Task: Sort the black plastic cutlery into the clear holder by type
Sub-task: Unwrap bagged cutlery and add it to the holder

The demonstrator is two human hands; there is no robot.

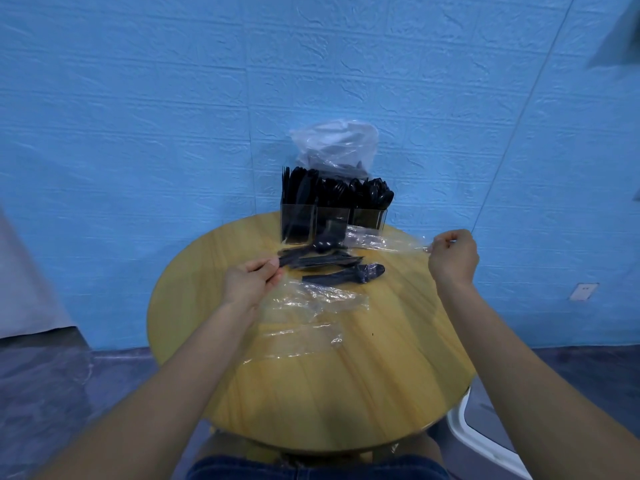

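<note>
A clear three-compartment holder (332, 221) stands at the far edge of the round wooden table (346, 382), packed with black cutlery. My left hand (251, 280) grips the handle ends of a bundle of black cutlery (322, 260) lying in front of the holder. My right hand (453, 256) pinches the end of a clear plastic wrapper (377, 243) stretched from that bundle to the right. Another set of black cutlery (346, 276), still partly in its wrapper, lies just nearer to me.
A crumpled plastic bag (334, 147) sits behind the holder against the blue wall. Several empty clear wrappers (311, 306) lie on the table near my left wrist. A white chair edge (485, 441) shows at the lower right.
</note>
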